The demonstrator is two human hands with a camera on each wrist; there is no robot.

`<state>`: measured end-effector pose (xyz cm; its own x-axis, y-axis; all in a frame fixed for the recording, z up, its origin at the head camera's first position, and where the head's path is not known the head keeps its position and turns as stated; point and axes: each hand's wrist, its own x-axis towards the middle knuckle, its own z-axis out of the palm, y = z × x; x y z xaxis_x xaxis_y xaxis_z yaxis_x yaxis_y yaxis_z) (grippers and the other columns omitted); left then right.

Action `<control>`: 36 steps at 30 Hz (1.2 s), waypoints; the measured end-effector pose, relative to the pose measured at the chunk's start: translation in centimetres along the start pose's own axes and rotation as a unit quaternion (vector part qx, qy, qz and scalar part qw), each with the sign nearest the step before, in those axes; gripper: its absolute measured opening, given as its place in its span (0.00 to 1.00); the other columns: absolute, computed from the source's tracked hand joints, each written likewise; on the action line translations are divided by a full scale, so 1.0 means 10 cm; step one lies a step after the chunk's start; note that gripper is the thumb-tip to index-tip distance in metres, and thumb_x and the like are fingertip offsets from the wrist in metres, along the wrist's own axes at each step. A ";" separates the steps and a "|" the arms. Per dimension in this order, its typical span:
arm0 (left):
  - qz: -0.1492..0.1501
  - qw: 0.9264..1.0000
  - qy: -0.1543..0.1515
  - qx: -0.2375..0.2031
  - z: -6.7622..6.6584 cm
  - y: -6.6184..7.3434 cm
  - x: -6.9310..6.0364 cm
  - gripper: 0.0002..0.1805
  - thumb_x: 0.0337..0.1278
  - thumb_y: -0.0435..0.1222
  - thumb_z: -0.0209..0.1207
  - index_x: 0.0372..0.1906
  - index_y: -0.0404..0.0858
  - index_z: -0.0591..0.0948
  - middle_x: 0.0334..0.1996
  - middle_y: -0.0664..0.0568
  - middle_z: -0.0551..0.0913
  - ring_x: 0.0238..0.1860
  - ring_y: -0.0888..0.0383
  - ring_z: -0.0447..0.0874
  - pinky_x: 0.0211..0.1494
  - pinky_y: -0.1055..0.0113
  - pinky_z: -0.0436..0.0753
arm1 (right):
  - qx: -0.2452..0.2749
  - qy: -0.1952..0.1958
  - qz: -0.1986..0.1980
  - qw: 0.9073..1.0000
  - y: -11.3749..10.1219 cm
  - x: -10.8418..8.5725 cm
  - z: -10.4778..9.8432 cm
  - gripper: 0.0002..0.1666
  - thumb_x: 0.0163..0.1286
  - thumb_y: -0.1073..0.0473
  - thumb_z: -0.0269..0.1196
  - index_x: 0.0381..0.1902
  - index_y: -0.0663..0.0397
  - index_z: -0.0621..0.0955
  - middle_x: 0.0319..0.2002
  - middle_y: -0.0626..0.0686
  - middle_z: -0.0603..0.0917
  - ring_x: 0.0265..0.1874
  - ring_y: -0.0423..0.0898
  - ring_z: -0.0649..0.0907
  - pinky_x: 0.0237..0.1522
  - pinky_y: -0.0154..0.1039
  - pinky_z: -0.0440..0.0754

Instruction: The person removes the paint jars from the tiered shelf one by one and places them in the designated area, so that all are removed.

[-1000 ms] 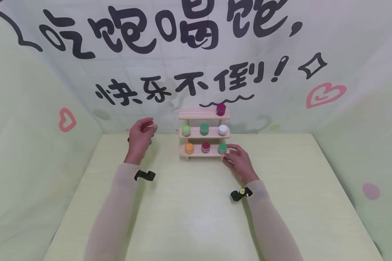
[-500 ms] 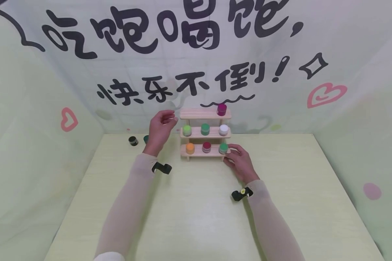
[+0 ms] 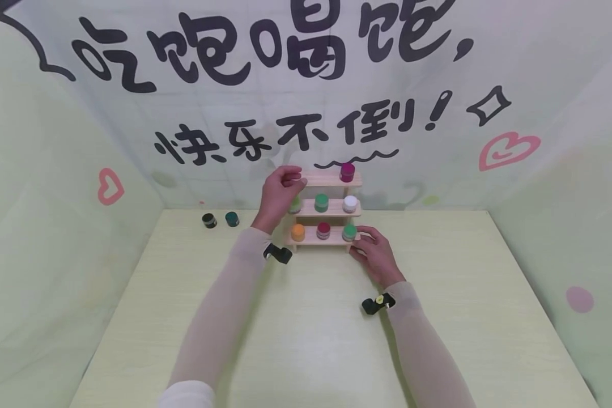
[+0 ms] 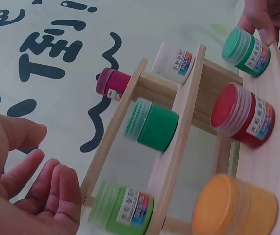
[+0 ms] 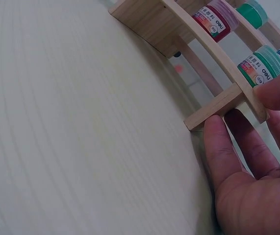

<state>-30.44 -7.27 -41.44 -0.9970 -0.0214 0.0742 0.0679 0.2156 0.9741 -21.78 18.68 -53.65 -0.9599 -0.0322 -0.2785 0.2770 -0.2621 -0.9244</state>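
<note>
A three-tier wooden display stand holds several small paint jars. My left hand is at its upper left end, fingers loosely bent with nothing between them in the left wrist view; it partly hides the light green jar. My right hand grips the right end of the bottom tier, thumb above and fingers below, beside a green jar. Also on the bottom tier are an orange jar and a dark red jar. Another green jar and a white jar occupy the middle tier.
A magenta jar stands at the right of the top tier. On the table, left of the stand, are a black jar and a dark teal jar. A printed cloth rises behind.
My left hand has moved right, from over the two dark jars to the stand's upper left end, uncovering those jars. My right hand has kept its hold on the stand.
</note>
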 end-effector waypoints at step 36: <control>0.001 0.995 -0.013 0.096 0.93 0.25 0.14 0.27 0.64 0.44 0.73 0.65 0.45 0.82 0.56 0.53 0.85 0.54 0.57 0.82 0.62 0.64 0.84 | -0.005 -0.006 -0.005 1.000 0.02 0.00 -0.01 0.19 0.76 0.69 0.61 0.61 0.50 0.78 0.45 0.46 0.89 0.48 0.44 0.87 0.55 0.38 0.90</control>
<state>-32.05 2.36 -40.86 -0.9976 0.0041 0.0689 0.0648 0.3978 0.9152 -21.76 18.76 -53.86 -0.9633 -0.0409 -0.2654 0.2670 -0.2525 -0.9300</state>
